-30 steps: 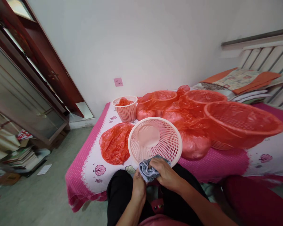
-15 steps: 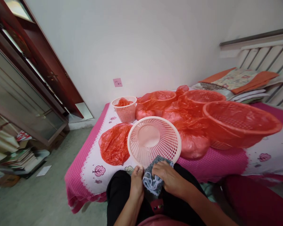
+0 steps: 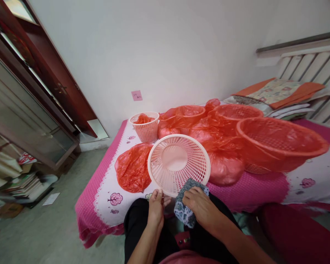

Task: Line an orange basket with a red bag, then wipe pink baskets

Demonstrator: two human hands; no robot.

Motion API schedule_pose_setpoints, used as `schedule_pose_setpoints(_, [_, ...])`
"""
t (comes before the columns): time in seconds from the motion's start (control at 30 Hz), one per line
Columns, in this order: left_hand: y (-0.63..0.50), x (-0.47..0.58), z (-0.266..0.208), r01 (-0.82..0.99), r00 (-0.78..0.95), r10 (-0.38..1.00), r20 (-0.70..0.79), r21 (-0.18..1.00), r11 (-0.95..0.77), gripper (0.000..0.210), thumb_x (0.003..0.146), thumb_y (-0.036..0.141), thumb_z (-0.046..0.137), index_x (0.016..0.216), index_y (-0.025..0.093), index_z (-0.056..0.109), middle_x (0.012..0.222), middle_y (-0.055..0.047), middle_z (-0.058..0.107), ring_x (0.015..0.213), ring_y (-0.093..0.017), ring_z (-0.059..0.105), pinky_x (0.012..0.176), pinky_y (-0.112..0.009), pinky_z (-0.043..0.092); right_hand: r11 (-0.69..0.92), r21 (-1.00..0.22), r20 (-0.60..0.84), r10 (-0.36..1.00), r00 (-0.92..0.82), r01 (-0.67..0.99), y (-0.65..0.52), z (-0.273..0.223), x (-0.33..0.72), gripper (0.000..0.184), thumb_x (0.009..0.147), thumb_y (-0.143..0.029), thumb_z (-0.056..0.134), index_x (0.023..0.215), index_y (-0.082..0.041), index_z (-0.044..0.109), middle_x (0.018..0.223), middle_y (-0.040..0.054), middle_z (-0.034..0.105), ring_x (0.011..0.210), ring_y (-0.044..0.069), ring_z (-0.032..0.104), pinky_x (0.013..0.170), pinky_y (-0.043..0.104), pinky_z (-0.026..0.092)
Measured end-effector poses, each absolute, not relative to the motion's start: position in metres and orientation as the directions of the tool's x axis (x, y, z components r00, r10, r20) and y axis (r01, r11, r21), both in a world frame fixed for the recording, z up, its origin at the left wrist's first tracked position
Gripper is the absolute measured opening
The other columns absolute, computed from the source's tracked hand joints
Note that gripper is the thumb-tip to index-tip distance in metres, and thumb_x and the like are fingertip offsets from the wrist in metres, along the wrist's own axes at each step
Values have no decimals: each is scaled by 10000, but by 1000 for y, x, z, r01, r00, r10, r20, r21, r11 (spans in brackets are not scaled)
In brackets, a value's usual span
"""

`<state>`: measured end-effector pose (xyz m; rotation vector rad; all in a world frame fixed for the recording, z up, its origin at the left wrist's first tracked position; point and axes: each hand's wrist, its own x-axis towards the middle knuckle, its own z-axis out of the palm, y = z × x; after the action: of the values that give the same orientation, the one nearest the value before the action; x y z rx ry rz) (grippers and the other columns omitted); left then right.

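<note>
A pale pink mesh plastic basket (image 3: pixel 174 160) is tilted toward me above my lap, its round opening facing me. My left hand (image 3: pixel 157 202) grips its near rim at the lower left, thumb on the edge and some fingers underneath. A grey-blue cloth (image 3: pixel 187 211) is bunched in my right hand (image 3: pixel 195 200), pressed against the rim at the lower right. Left of the basket lies a crumpled red plastic bag (image 3: pixel 133 168) on the bed. My right fingertips are partly hidden in the folds of the cloth.
Behind stands another pink basket (image 3: pixel 145 128) with red plastic inside. Baskets wrapped in red bags (image 3: pixel 280 143) and a full red bag (image 3: pixel 227 167) crowd the right. Folded bedding (image 3: pixel 280 93) lies by the bed rail, and a dark red seat (image 3: pixel 299 234) is at lower right.
My right hand and the cloth have moved right along the basket's rim. My left hand has shifted slightly left and up, and the basket has turned a little.
</note>
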<state>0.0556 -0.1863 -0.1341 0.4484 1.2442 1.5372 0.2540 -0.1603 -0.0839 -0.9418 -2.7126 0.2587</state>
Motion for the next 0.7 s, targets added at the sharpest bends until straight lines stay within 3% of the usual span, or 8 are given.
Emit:
schedule_pose_setpoints(0.3, [-175,70,-140,-458,-341,908,-242,887,65,481,581,478,923,813,184,622,742,-5,696,685,-159,666,676,-266,510,708,-355,268,703,-659,611,-146,-87,271,433,776,96,458,1000,-195,688,1072,63,721,1082,230,604,1086,418,325])
schedule_pose_setpoints(0.43, [-170,83,-142,-435,-300,922,-245,895,96,399,625,425,862,827,188,614,659,39,624,552,-124,561,571,-245,436,719,-422,330,689,-645,552,-142,-97,268,459,773,88,416,1024,-193,679,1061,71,721,1055,229,608,1079,426,344])
schedule_pose_setpoints(0.53, [-169,82,-139,-404,-322,917,-234,910,91,364,676,436,819,824,203,581,652,59,587,559,-116,537,562,-230,415,742,-465,385,661,-645,482,-143,-105,266,488,735,75,408,1058,-183,667,1075,89,713,1050,242,599,1031,416,391])
schedule_pose_setpoints(0.7, [-172,73,-131,-362,-379,899,-221,929,76,430,687,460,809,723,234,445,577,108,455,490,-77,410,505,-204,350,747,-510,432,651,-625,426,-144,-109,265,547,697,41,432,1159,-165,640,1139,115,695,1105,266,585,1005,418,430])
